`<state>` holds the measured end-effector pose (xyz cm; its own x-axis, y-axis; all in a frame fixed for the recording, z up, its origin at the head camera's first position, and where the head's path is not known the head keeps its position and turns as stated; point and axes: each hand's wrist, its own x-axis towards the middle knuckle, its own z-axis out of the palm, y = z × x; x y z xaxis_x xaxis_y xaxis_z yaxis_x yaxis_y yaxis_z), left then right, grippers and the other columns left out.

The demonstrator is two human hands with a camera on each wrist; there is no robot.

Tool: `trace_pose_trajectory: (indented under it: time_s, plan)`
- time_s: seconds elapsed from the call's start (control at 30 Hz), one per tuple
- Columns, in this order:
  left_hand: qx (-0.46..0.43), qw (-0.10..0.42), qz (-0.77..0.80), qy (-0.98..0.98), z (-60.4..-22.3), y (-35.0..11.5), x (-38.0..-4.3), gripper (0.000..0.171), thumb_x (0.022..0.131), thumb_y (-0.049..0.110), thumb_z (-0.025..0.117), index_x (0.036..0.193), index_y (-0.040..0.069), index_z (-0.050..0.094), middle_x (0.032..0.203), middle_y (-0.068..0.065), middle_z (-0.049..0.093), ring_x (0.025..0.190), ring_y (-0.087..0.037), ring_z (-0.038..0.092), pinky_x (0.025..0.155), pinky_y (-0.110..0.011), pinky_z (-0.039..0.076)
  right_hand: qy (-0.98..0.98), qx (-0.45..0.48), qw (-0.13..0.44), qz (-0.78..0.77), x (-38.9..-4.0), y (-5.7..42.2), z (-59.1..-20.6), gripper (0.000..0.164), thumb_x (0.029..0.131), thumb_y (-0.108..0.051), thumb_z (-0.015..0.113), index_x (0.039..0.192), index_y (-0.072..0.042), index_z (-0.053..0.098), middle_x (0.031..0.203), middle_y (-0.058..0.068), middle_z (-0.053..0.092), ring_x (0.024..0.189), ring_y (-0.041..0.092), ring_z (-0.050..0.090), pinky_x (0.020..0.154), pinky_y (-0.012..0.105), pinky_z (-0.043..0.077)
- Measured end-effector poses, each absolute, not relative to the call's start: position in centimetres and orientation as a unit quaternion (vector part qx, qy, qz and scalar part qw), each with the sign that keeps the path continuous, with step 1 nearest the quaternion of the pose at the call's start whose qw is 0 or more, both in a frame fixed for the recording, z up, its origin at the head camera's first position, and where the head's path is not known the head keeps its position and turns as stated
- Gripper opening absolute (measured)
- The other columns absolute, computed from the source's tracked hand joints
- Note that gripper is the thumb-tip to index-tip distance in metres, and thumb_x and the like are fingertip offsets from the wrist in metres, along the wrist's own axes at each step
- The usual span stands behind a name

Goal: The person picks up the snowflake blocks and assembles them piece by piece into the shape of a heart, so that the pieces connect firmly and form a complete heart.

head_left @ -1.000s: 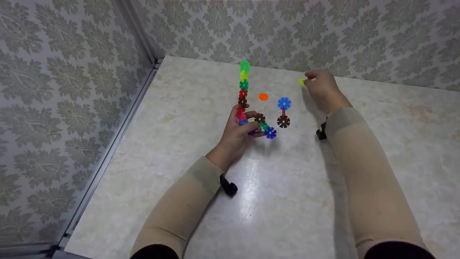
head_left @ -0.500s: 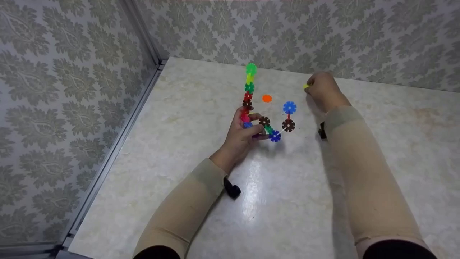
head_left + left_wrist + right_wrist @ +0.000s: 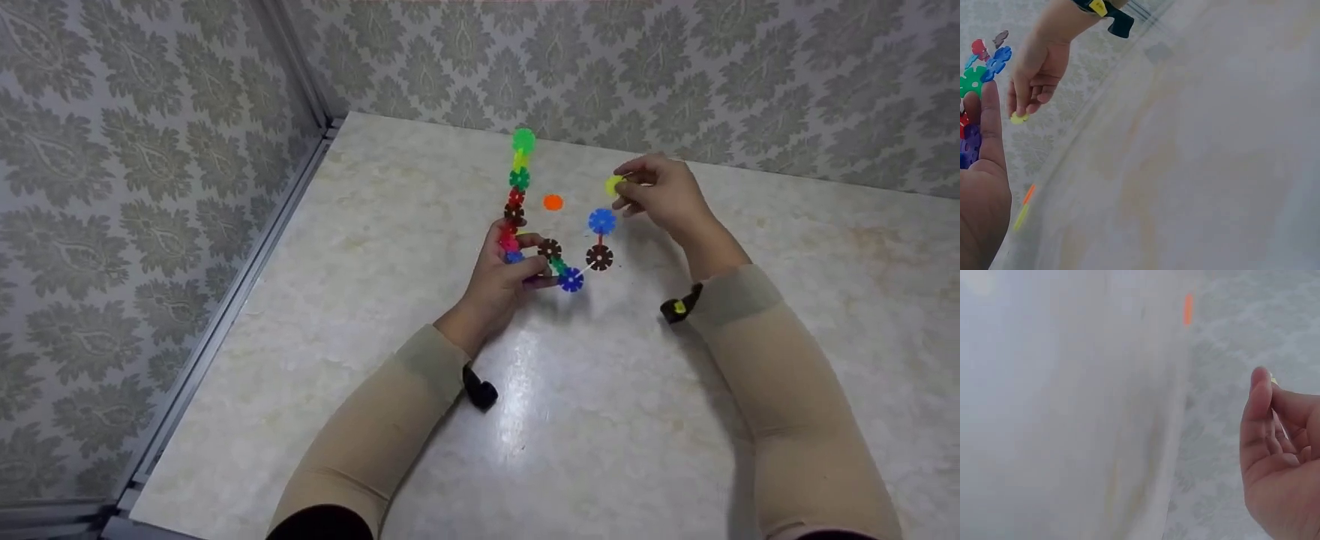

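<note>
In the head view my left hand [image 3: 491, 289] grips a curved chain of interlocking snowflake discs [image 3: 519, 178]. One arm of the chain rises to a bright green disc [image 3: 524, 140]. The other bends right, through a dark blue disc [image 3: 571, 280] and a brown disc [image 3: 599, 258], up to a blue end disc [image 3: 601, 221]. Fingers hide the chain's middle. My right hand [image 3: 667, 199] pinches a yellow snowflake disc [image 3: 613, 185] just above that blue end, apart from it as far as I can tell. In the right wrist view fingertips cover most of the yellow disc [image 3: 1274, 381].
An orange disc [image 3: 553, 202] lies on the pale marbled table [image 3: 360, 247] between the chain's arms. Beside it, in the left wrist view, a yellow strip [image 3: 1021, 217] lies on the table. A patterned wall [image 3: 555, 67] stands along the back, another at left.
My right hand has come left and nearer with the yellow disc, toward the chain's blue end; more of the disc now shows. The left hand and chain stay nearly still.
</note>
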<state>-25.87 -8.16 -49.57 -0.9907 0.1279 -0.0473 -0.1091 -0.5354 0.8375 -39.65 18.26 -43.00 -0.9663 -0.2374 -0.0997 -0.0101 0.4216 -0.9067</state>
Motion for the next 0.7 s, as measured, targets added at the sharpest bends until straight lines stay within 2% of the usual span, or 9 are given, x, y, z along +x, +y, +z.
trace_pose_trajectory:
  time_s: [0.1, 0.27, 0.4, 0.57, 0.7]
  plan:
    - [0.008, 0.07, 0.876, 0.477, -49.5, -8.0, -25.9, 0.074, 0.099, -0.012, 0.07, 0.158, 0.018, 0.038, 0.126, -0.005, 0.062, 0.084, -0.022, 0.068, 0.083, -0.044, 0.073, 0.775, -0.083, 0.097, -0.619, -37.3, 18.8, -42.9, 0.026, 0.114, -0.011, 0.067, 0.139, -0.004, 0.071, 0.115, 0.001, 0.073, 0.091, 0.012, 0.078, 0.084, 0.023, 0.068]
    - [0.01, 0.079, 0.877, 0.474, -49.5, -7.7, -25.7, 0.079, 0.098, -0.013, 0.069, 0.163, 0.016, 0.034, 0.127, -0.005, 0.062, 0.085, -0.021, 0.069, 0.083, -0.043, 0.073, 0.705, -0.106, 0.073, -0.697, -34.1, 20.0, -42.8, 0.021, 0.113, -0.007, 0.067, 0.133, -0.006, 0.074, 0.111, 0.005, 0.071, 0.091, 0.016, 0.074, 0.085, 0.023, 0.067]
    - [0.016, 0.088, 0.873, 0.479, -49.4, -7.5, -25.5, 0.078, 0.098, -0.014, 0.068, 0.162, 0.018, 0.036, 0.127, -0.005, 0.062, 0.088, -0.021, 0.07, 0.083, -0.043, 0.074, 0.692, -0.126, 0.05, -0.709, -32.4, 20.8, -42.7, 0.021, 0.113, -0.01, 0.069, 0.133, -0.006, 0.074, 0.108, 0.006, 0.071, 0.09, 0.016, 0.073, 0.084, 0.024, 0.067]
    - [0.023, 0.103, 0.871, 0.48, -49.4, -7.2, -25.2, 0.072, 0.098, -0.013, 0.068, 0.154, 0.023, 0.041, 0.129, -0.005, 0.062, 0.09, -0.021, 0.071, 0.084, -0.044, 0.074, 0.689, -0.147, 0.021, -0.71, -31.1, 21.3, -42.7, 0.023, 0.112, -0.011, 0.071, 0.132, 0.001, 0.072, 0.103, 0.007, 0.073, 0.086, 0.016, 0.075, 0.082, 0.024, 0.068]
    - [0.03, 0.114, 0.867, 0.485, -49.5, -6.8, -25.1, 0.071, 0.097, -0.012, 0.069, 0.153, 0.021, 0.041, 0.13, -0.006, 0.063, 0.095, -0.022, 0.074, 0.085, -0.045, 0.074, 0.69, -0.146, 0.002, -0.709, -30.4, 21.3, -42.9, 0.017, 0.113, -0.008, 0.069, 0.129, -0.002, 0.073, 0.103, 0.005, 0.074, 0.085, 0.014, 0.075, 0.082, 0.024, 0.067]
